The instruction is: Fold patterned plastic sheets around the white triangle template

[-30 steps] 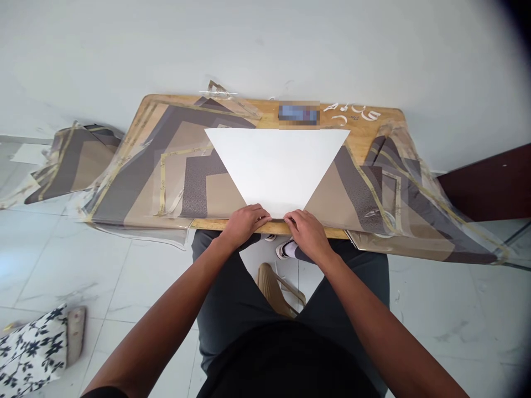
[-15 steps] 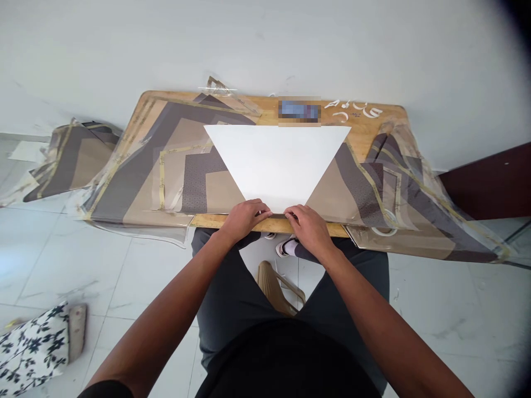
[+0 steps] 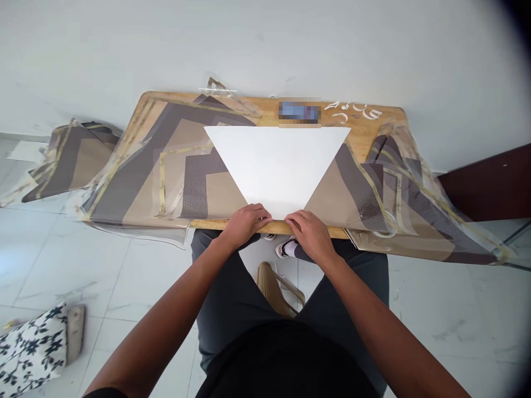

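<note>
A white card (image 3: pixel 277 166), wide at the far side and narrow near me, lies on a beige and dark-brown wrapping sheet (image 3: pixel 228 190) with clear margins. My left hand (image 3: pixel 246 225) pinches the front edge at the card's narrow end, fingers closed, thumb underneath. Just to the right, my right hand (image 3: pixel 307 231) pinches the same edge in mirror fashion. A short gap separates the two sets of fingertips. Which layers lie between the fingers is partly hidden, but the wrapping sheet's edge runs into both hands.
The wooden table (image 3: pixel 365 124) stands against a wall. More patterned sheets hang over both its ends. White paper scraps (image 3: pixel 352 109) and a blurred blue item (image 3: pixel 298 112) lie at the back. A roll of tape (image 3: pixel 385 225) seems to lie near the front right. A floral cushion (image 3: pixel 37 342) is lower left.
Both hands have shifted slightly toward me with the front edge. The brown strip that showed between the fingertips is no longer visible. The white card has hardly moved.
</note>
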{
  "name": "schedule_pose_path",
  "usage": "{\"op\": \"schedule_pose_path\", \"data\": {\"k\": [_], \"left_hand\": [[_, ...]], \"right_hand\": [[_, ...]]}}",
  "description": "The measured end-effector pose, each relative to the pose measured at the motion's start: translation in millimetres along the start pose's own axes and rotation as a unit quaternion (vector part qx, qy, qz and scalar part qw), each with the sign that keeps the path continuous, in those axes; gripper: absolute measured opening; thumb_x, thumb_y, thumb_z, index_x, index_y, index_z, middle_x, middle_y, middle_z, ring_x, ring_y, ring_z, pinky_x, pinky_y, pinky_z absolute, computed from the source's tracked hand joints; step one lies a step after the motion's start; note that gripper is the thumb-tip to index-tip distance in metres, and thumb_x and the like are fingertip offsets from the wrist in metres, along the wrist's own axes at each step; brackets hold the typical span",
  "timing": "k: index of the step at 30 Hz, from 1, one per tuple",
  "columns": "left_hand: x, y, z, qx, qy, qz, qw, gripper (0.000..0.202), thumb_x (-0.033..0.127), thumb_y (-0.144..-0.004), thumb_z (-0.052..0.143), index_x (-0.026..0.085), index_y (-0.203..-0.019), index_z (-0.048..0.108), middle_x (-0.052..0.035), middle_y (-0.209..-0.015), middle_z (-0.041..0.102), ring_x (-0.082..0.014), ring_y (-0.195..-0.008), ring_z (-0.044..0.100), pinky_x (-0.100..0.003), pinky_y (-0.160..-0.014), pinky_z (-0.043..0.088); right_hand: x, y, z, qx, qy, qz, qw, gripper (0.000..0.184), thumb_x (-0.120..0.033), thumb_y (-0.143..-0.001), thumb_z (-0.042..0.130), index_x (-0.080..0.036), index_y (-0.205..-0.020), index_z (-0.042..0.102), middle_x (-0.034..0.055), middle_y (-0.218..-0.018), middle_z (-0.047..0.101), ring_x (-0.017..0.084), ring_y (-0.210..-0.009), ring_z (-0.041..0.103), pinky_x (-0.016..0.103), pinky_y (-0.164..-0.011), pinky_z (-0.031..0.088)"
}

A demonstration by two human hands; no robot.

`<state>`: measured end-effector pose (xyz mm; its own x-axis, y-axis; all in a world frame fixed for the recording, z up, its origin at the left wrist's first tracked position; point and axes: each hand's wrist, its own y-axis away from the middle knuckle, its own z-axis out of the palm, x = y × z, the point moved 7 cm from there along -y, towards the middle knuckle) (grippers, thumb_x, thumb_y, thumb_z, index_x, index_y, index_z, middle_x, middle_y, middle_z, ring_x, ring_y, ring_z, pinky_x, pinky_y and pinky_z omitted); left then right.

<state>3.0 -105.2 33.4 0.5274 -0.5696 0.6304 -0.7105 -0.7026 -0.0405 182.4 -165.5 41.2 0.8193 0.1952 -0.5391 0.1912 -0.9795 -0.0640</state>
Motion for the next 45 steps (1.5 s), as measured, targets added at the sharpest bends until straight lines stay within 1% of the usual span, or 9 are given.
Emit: {"op": "schedule_pose_path", "data": {"k": [7, 12, 21, 27, 30, 33, 35, 42, 45], "left_hand": [[-4, 28, 29.8, 0.028, -0.017, 0.026, 0.999, 0.029, 0.042, -0.111, 0.054, 0.022, -0.111, 0.074, -0.0083, -0.111, 0.071, -0.0235, -0.105, 0.064, -0.04, -0.1, 0.049], [-6, 35, 37.6, 0.048, -0.023, 0.022, 0.998, 0.027, 0.041, -0.111, 0.055, 0.022, -0.114, 0.073, -0.0084, -0.112, 0.07, -0.0233, -0.108, 0.064, -0.041, -0.104, 0.048], [-10, 34, 40.1, 0.058, -0.023, 0.032, 0.998, 0.026, 0.041, -0.11, 0.058, 0.021, -0.117, 0.074, -0.0089, -0.115, 0.071, -0.024, -0.111, 0.064, -0.042, -0.105, 0.048], [-9, 34, 38.2, 0.055, -0.025, 0.02, 0.998, 0.024, 0.041, -0.108, 0.062, 0.022, -0.115, 0.074, -0.0096, -0.114, 0.071, -0.0255, -0.111, 0.064, -0.044, -0.104, 0.051], [-9, 36, 35.3, 0.059, -0.026, 0.014, 0.998, 0.021, 0.04, -0.106, 0.065, 0.023, -0.114, 0.074, -0.0094, -0.113, 0.071, -0.0259, -0.111, 0.065, -0.044, -0.104, 0.052], [-8, 37, 32.8, 0.056, -0.024, 0.01, 0.998, 0.019, 0.038, -0.106, 0.066, 0.024, -0.116, 0.073, -0.0086, -0.114, 0.072, -0.0258, -0.112, 0.066, -0.044, -0.104, 0.052], [-7, 37, 30.8, 0.054, -0.022, 0.006, 0.998, 0.018, 0.038, -0.105, 0.067, 0.025, -0.115, 0.073, -0.0079, -0.114, 0.071, -0.0261, -0.111, 0.066, -0.044, -0.103, 0.052], [-3, 32, 24.2, 0.034, -0.019, -0.05, 0.998, 0.016, 0.027, -0.096, 0.08, 0.024, -0.108, 0.07, -0.005, -0.11, 0.069, -0.0265, -0.107, 0.065, -0.044, -0.099, 0.053], [-2, 31, 20.2, 0.048, -0.029, -0.072, 0.996, 0.021, 0.022, -0.09, 0.085, 0.025, -0.106, 0.071, -0.0068, -0.128, 0.066, -0.0294, -0.123, 0.061, -0.047, -0.107, 0.052]], "right_hand": [[9, 32, 28, 0.007, 0.035, -0.041, 0.999, 0.033, -0.033, -0.113, 0.046, -0.025, -0.123, 0.077, 0.0088, -0.122, 0.075, 0.025, -0.115, 0.065, 0.041, -0.106, 0.049], [13, 38, 33, 0.021, 0.035, -0.061, 0.997, 0.033, -0.03, -0.113, 0.047, -0.024, -0.125, 0.077, 0.0096, -0.122, 0.076, 0.025, -0.118, 0.065, 0.042, -0.107, 0.049], [12, 37, 32, 0.016, 0.037, -0.068, 0.997, 0.031, -0.029, -0.113, 0.048, -0.022, -0.124, 0.077, 0.0092, -0.122, 0.076, 0.025, -0.119, 0.064, 0.041, -0.107, 0.047], [8, 27, 30, -0.015, 0.031, -0.056, 0.998, 0.027, -0.035, -0.111, 0.053, -0.024, -0.118, 0.077, 0.0084, -0.12, 0.073, 0.025, -0.115, 0.063, 0.042, -0.106, 0.049], [8, 15, 27, -0.02, 0.051, -0.041, 0.998, 0.026, -0.034, -0.108, 0.058, -0.026, -0.126, 0.074, 0.0099, -0.131, 0.07, 0.027, -0.12, 0.062, 0.045, -0.107, 0.05], [15, 0, 23, -0.005, 0.088, -0.011, 0.996, 0.05, -0.035, -0.099, 0.071, -0.029, -0.148, 0.062, 0.0134, -0.157, 0.054, 0.034, -0.143, 0.05, 0.053, -0.115, 0.046], [20, -8, 22, -0.012, 0.101, 0.006, 0.995, 0.058, -0.037, -0.095, 0.077, -0.029, -0.15, 0.06, 0.0139, -0.161, 0.05, 0.036, -0.15, 0.045, 0.056, -0.117, 0.045], [20, -16, 25, -0.053, 0.109, 0.03, 0.992, 0.056, -0.035, -0.091, 0.081, -0.027, -0.144, 0.064, 0.014, -0.156, 0.056, 0.036, -0.149, 0.046, 0.052, -0.116, 0.048], [17, -14, 26, -0.05, 0.108, 0.029, 0.992, 0.056, -0.034, -0.091, 0.08, -0.027, -0.145, 0.063, 0.0136, -0.158, 0.055, 0.035, -0.151, 0.046, 0.051, -0.117, 0.048]]}}
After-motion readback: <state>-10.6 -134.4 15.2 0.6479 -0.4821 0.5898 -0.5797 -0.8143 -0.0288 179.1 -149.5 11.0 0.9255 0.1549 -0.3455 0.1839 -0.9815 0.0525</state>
